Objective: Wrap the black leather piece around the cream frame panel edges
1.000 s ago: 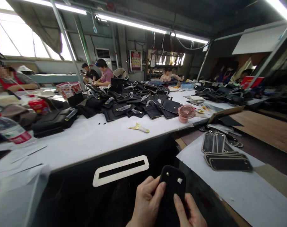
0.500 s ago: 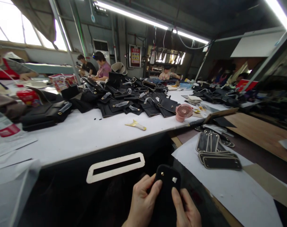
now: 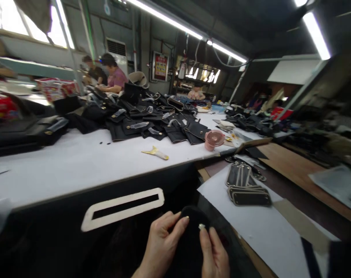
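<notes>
At the bottom centre of the frame I see both hands gripping a small black leather piece (image 3: 192,227). The left hand (image 3: 160,247) has its thumb laid across the piece's upper left edge, fingers curled behind it. The right hand (image 3: 214,255) pinches the piece from the right, thumb tip pressed near a small pale spot on its face. The piece is blurred, so I cannot tell its exact shape beyond a rounded top. It is held up over a dark surface, just in front of a white slotted frame (image 3: 123,208) that lies left of centre, low in the frame.

Right of the hands, on a white sheet (image 3: 268,227), lies a stack of dark tabs with light edges (image 3: 247,189), well apart from the piece. Beyond that, a brown board (image 3: 297,170) runs to the right edge.

Across the middle stretches the white table (image 3: 62,166). On it, near centre, lies a yellow scraper (image 3: 155,153), and further right stands a pink fan (image 3: 213,139). Behind them, upper centre, a heap of black bags (image 3: 152,119) spreads across the table. At the far left a black bag (image 3: 27,133) lies by itself.

In the upper left, people (image 3: 105,73) sit at the far end of the table, and another person (image 3: 196,92) sits at upper centre.
</notes>
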Demonstrator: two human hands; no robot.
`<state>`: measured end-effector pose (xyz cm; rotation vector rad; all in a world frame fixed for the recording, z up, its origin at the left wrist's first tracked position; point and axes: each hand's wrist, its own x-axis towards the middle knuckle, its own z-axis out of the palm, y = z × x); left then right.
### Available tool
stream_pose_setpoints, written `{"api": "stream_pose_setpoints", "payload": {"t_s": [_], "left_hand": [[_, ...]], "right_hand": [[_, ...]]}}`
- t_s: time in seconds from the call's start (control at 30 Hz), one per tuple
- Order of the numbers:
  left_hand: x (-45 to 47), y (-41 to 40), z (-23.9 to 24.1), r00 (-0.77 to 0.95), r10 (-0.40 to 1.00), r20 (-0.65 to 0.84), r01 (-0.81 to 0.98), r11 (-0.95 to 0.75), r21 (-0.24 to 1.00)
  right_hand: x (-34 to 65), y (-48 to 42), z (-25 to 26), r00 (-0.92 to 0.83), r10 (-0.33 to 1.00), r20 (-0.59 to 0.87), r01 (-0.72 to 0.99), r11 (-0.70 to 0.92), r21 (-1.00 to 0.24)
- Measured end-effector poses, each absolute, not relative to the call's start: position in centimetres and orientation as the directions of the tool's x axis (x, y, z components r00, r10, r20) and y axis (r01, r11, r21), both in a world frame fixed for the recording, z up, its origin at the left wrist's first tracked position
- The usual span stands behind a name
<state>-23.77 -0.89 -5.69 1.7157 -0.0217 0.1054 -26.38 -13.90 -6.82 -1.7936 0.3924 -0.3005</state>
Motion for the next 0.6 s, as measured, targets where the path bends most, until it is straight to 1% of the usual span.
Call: {"api": "stream_pose_setpoints", "payload": {"t_s": [0.1,0.23,0.3,0.37,0.43,0.53,0.6], "left_hand": [[-23.6,-0.5,-6.4,0.998,0.026,0.052,-0.049,-0.127,0.991],[-23.5,-0.2,-7.3,0.997,-0.028,-0.072,0.071,-0.029,0.997],[-23.6,-0.3,-7.3,0.996,-0.035,-0.087,0.086,-0.029,0.996],[-23.9,-0.5,-7.2,0.999,-0.037,-0.036,0.032,-0.096,0.995],[-24.6,-0.6,-7.3,0.997,-0.045,0.059,-0.068,-0.218,0.974],[-26.5,-0.4,-7.8,0.978,-0.089,0.189,-0.209,-0.418,0.884],[-28.0,-0.3,-8.4,0.966,-0.106,0.236,-0.257,-0.520,0.815]], "right_hand": [[-26.8,-13.1,-5.8,0.923,-0.377,0.077,-0.014,-0.232,-0.973],[-27.2,-13.0,-5.9,0.926,-0.355,0.126,0.003,-0.327,-0.945],[-27.5,-13.4,-6.4,0.933,-0.329,0.147,0.026,-0.345,-0.938],[-27.7,-13.9,-6.9,0.928,-0.338,0.155,0.036,-0.333,-0.942],[-27.6,-14.5,-7.3,0.913,-0.380,0.149,0.025,-0.314,-0.949],[-27.4,-15.0,-7.4,0.884,-0.441,0.151,0.012,-0.303,-0.953],[-27.2,-14.9,-7.2,0.872,-0.462,0.160,0.014,-0.304,-0.953]]}}
